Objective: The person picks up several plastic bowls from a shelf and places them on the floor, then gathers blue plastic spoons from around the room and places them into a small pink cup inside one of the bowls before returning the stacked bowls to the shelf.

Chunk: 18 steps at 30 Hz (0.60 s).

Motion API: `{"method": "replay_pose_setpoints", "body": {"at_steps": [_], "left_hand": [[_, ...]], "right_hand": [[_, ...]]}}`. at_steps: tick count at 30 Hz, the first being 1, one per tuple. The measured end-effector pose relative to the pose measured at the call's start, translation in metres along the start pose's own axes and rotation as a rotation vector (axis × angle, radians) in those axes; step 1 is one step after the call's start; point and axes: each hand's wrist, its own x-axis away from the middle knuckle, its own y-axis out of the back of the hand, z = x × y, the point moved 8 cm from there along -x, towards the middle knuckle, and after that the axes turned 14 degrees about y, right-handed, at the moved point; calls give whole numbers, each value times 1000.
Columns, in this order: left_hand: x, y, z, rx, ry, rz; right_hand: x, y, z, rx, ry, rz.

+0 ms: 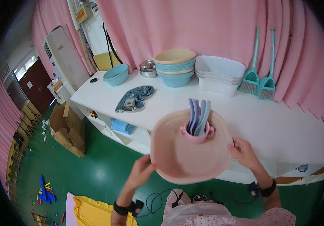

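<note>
A wide beige-pink plastic basin [173,156] is held up in front of me, over the near edge of the white counter [278,128]. My left hand [141,171] grips its lower left rim, and my right hand [243,152] has closed on the rim at the right. Toward the far side inside the basin stands a small pink two-handled cup [196,138]. Several lavender and pale blue utensils [198,116] stick up out of it; their lower ends are hidden, so I cannot tell what kind they are.
Along the counter's back stand a light blue basin [116,75], metal bowls [149,72], stacked basins [175,77] and white tubs [218,84]. Folded denim [135,100] lies nearer. Small teal brooms [266,86] lean on the pink curtain. A cardboard box [68,132] and yellow cloth [94,213] are lower left.
</note>
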Motion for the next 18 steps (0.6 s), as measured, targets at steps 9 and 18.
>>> {"method": "replay_pose_setpoints", "body": {"at_steps": [9, 18], "left_hand": [[-310, 133, -163, 97, -100, 19], [-569, 187, -145, 43, 42, -89]], "right_hand": [[-319, 26, -25, -38, 118, -244], [-495, 23, -112, 88, -190, -419]]}}
